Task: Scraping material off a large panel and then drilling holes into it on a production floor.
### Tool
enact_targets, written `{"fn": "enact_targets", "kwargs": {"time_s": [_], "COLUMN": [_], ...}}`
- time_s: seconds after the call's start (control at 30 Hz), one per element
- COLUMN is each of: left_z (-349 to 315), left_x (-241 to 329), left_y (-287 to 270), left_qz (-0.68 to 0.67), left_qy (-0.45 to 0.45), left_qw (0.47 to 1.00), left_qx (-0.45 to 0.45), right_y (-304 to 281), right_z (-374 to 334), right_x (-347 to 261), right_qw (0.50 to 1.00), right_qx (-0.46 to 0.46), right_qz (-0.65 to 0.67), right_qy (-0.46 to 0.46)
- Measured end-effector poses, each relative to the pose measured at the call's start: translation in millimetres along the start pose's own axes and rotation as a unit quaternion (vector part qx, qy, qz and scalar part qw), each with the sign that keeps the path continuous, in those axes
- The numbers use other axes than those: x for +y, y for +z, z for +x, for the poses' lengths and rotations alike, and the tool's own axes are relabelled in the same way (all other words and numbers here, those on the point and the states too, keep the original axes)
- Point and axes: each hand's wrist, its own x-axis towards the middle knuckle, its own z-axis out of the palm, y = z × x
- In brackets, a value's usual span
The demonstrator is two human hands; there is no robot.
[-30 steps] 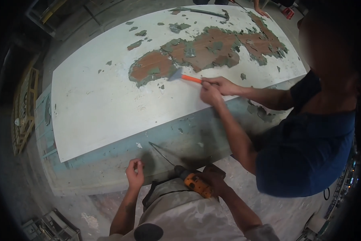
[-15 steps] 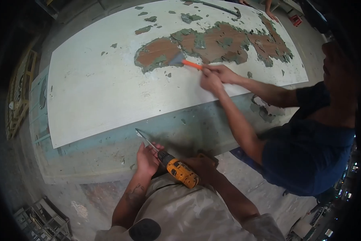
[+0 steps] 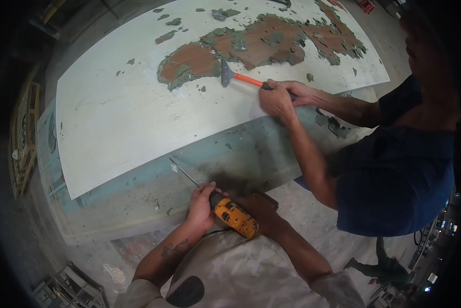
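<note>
A yellow and black cordless drill (image 3: 234, 216) sits low in front of my body, its long thin bit (image 3: 188, 173) pointing away to the upper left. My left hand (image 3: 202, 206) is closed around the chuck at the drill's front. My right hand (image 3: 264, 211) wraps the drill's grip from the right, its fingers partly hidden behind the tool. Beyond my hands lies a large white panel (image 3: 112, 123) with a peeled brown patch (image 3: 192, 60) edged by green-grey flakes. Over it, a co-worker's hands (image 3: 284, 98) hold a scraper with an orange shaft (image 3: 248, 79) and a wide blade.
The panel rests on a pale green, see-through table surface (image 3: 199, 154). The co-worker in a dark blue shirt (image 3: 394, 179) leans in close on my right. Wooden pallets (image 3: 28, 128) stand at the far left, a metal frame (image 3: 69, 287) at the lower left.
My left fingers, loosely spread beside the chuck before, have closed around it. The co-worker's scraper has turned, its blade now at the patch's lower edge. The whole view has shifted slightly.
</note>
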Motion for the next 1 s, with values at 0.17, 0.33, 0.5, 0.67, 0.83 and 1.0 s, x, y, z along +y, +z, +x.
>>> {"fn": "enact_targets", "kwargs": {"time_s": [0.17, 0.33, 0.5, 0.67, 0.83, 1.0], "left_z": [1, -12, -20, -31, -43, -33], "left_x": [-2, -19, -41, -48, -26, 6], "left_y": [4, 11, 20, 29, 36, 36], "left_qz": [-0.018, -0.021, -0.021, -0.018, -0.005, 0.07], "left_qy": [0.043, 0.059, 0.07, 0.076, 0.08, 0.102], "left_qw": [0.999, 0.997, 0.997, 0.996, 0.997, 0.99], "left_qx": [0.013, 0.035, 0.036, 0.036, 0.009, -0.067], "right_y": [6, -1, -10, -10, 1, 16], "right_z": [-2, -14, -29, -39, -33, -26], "right_x": [10, 27, 38, 44, 23, -13], "right_qw": [0.999, 0.996, 0.994, 0.995, 0.999, 0.996], "right_qx": [0.024, 0.012, 0.009, 0.0, 0.006, 0.086], "right_qz": [0.018, 0.05, 0.051, 0.03, -0.037, -0.012], "right_qy": [-0.015, -0.075, -0.098, -0.093, -0.022, 0.019]}}
